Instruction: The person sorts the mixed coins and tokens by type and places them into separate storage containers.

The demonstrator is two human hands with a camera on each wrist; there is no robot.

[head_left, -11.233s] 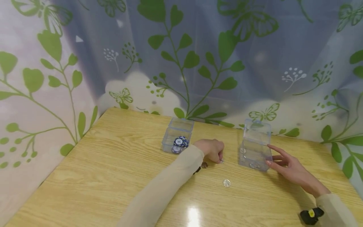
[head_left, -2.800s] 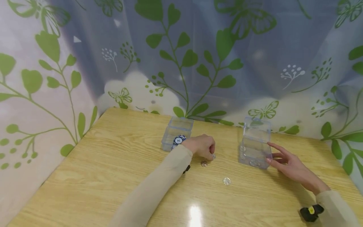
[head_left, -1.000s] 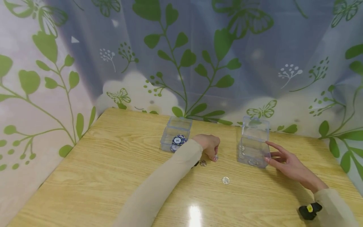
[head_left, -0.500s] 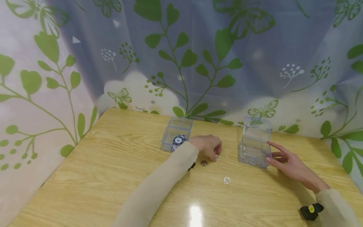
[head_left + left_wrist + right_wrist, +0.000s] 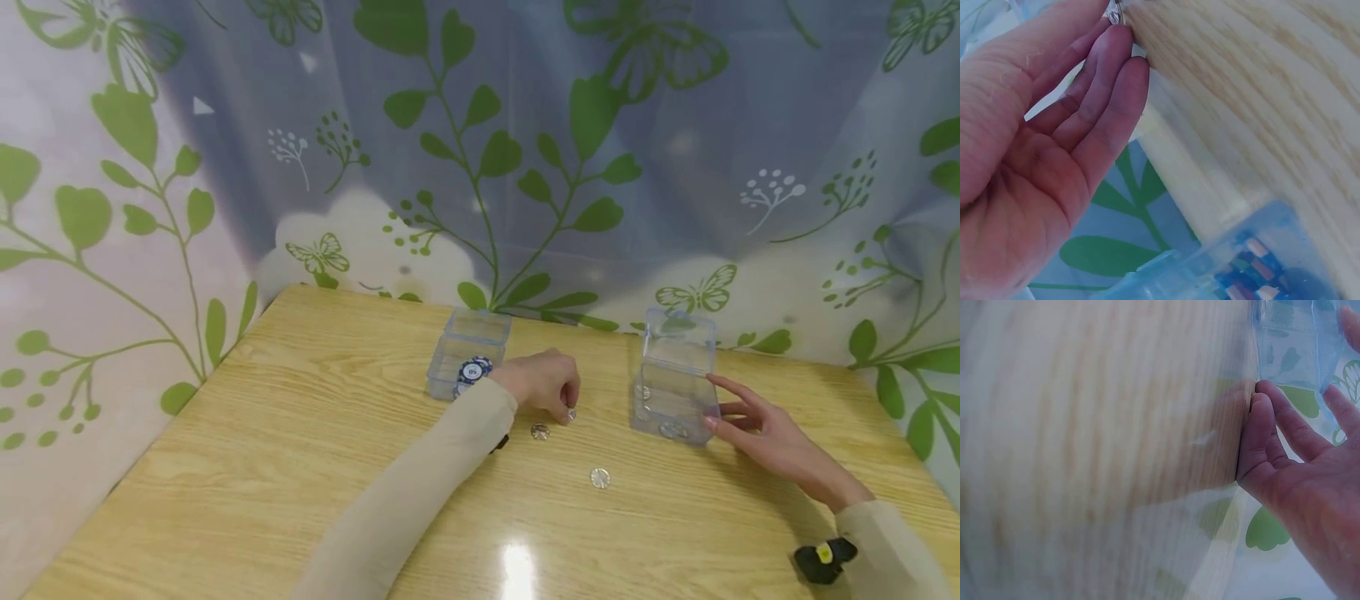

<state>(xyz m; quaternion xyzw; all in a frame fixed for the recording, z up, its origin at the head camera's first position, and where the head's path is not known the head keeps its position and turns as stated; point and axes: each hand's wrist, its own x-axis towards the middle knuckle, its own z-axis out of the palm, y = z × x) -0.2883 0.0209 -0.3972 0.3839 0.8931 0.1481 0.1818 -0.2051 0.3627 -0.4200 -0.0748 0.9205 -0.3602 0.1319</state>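
My left hand [image 5: 542,383] pinches a small silver coin [image 5: 572,414] at the table surface; in the left wrist view the coin [image 5: 1114,11] shows between thumb and fingertips. A darker coin [image 5: 540,432] lies just below that hand, and another silver coin [image 5: 600,477] lies nearer the front. My right hand [image 5: 768,442] touches the right side of an open clear plastic box [image 5: 675,392] with extended fingers and thumb. Several coins [image 5: 672,430] lie inside that box. The right wrist view shows the hand [image 5: 1310,475] beside the box, its lower fingers at the tabletop.
A second clear box [image 5: 446,367] with its lid back stands on the left, holding several blue-and-white poker chips [image 5: 474,370], partly hidden by the left arm. The wooden table [image 5: 225,467] ends at a patterned curtain [image 5: 360,167] along the back and left.
The left hand has shifted slightly left since the oldest frame, and over the last second it only moves a little, a coin still at its fingertips. The right hand and both boxes stay put.
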